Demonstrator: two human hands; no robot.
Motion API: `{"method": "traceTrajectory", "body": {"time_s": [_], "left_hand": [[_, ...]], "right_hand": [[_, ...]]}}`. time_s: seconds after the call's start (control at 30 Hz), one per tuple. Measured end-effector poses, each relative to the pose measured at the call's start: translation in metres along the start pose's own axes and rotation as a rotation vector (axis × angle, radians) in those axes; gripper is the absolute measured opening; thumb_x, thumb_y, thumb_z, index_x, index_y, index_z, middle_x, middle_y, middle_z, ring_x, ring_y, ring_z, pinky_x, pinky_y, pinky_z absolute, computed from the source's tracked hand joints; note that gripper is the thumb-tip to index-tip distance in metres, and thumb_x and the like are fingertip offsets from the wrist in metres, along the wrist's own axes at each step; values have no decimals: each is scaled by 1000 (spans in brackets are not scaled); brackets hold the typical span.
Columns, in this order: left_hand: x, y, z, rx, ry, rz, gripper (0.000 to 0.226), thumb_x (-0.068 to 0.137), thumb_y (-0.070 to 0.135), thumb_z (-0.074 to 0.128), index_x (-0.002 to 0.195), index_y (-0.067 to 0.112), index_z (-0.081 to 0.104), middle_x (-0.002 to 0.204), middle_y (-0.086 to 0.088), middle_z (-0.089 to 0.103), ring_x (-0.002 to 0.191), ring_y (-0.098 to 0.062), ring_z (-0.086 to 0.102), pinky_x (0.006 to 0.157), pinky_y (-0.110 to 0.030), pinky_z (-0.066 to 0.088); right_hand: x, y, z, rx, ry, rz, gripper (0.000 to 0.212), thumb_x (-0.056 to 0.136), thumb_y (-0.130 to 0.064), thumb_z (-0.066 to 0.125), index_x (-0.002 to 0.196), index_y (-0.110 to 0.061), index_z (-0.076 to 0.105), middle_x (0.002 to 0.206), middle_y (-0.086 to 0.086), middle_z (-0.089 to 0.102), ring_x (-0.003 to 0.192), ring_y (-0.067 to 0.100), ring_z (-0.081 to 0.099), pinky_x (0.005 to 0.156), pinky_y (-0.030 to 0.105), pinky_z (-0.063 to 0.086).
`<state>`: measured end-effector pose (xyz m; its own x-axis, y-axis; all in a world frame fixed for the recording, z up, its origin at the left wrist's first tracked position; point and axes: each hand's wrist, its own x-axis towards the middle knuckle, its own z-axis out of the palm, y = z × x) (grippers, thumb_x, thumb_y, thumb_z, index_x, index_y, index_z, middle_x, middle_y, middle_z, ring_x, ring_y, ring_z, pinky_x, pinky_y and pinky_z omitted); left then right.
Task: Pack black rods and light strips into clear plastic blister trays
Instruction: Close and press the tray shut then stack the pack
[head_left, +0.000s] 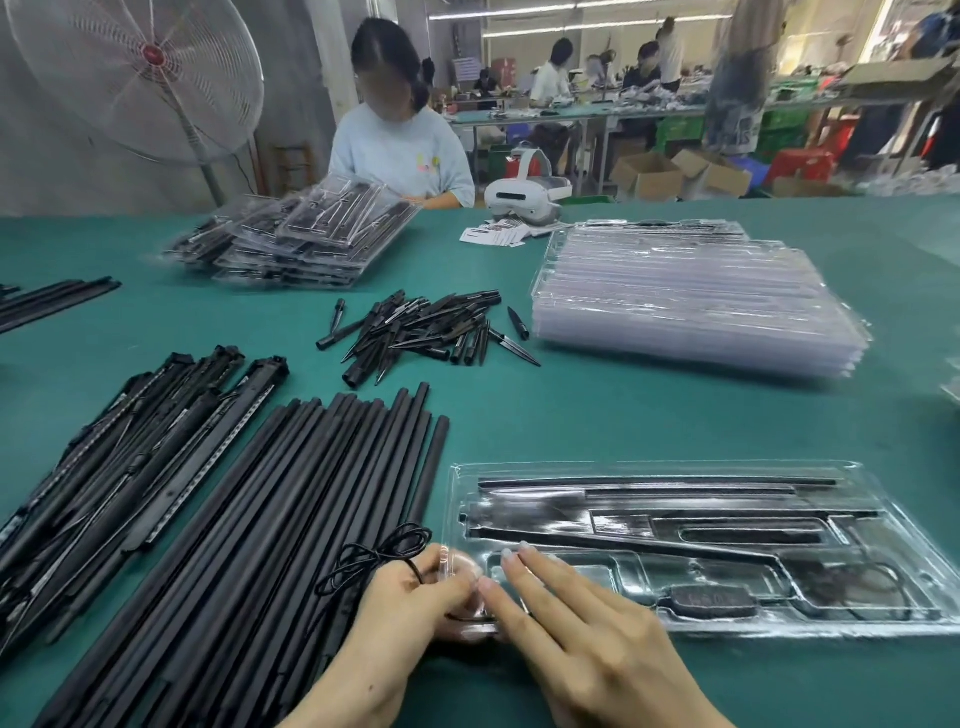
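A clear blister tray (883, 525) lies on the green table in front of me, with black rods, a light strip and a black controller (709, 603) in its slots. My left hand (395, 618) pinches a thin black cable (374, 558) at the tray's near left corner. My right hand (587, 623) lies beside it, straight fingers pressing on the tray's left end. A row of long black rods (270, 519) lies to the left. Further left lies a heap of light strips (119, 447).
A pile of short black spikes (421, 327) lies mid-table. A stack of empty clear trays (691, 306) stands at the right, packed trays (301, 234) at the far left. A white headset (524, 195) sits at the far edge, where a person works. A fan stands behind.
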<state>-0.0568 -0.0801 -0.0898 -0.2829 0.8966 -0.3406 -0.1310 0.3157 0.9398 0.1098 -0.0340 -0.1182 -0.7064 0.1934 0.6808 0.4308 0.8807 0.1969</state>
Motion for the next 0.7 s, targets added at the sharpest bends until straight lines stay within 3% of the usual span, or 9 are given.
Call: {"method": "traceTrajectory", "body": {"time_s": [0.17,0.27,0.33,0.4,0.57,0.7], "left_hand": [[2,-2,1,7,-5,14,27,88,-4,58,65,10,62,59,-6,56,56,-10,57,58,-32,55],[3,-3,0,7,-11,8,18,88,-2,59,72,5,60,61,-7,55,60,-15,57,71,-44,59],[4,-4,-3,45,-17,11,11,89,3,60,79,3,60,63,-8,57,55,-19,58,63,-36,58],[6,-2,-7,120,-49,7,10,91,9,60,84,2,59,63,-7,60,46,-20,58,52,-26,53],[6,1,-7,164,-40,20,13,94,9,56,81,7,54,57,-2,57,35,-15,48,40,-21,41],[6,1,1,240,45,24,21,94,7,51,74,11,47,53,-1,51,30,-8,34,32,-15,23]], "right_hand": [[-1,-1,2,18,13,30,47,95,-10,30,105,-18,75,104,4,73,100,18,69,80,28,57],[-1,-1,6,16,46,33,38,97,-16,39,100,-13,77,103,4,74,99,17,70,79,28,57],[-1,1,5,-3,57,27,35,96,-21,44,97,-12,77,102,3,74,97,15,70,81,27,56],[0,2,4,-6,50,30,33,95,-24,46,96,-11,78,102,2,74,96,14,70,80,25,56],[4,4,1,7,-70,56,37,86,-38,59,109,-11,72,106,-1,70,96,16,67,76,24,56],[15,1,6,-82,-70,42,20,90,-22,59,101,-10,71,96,2,67,81,19,64,62,30,53]]}}
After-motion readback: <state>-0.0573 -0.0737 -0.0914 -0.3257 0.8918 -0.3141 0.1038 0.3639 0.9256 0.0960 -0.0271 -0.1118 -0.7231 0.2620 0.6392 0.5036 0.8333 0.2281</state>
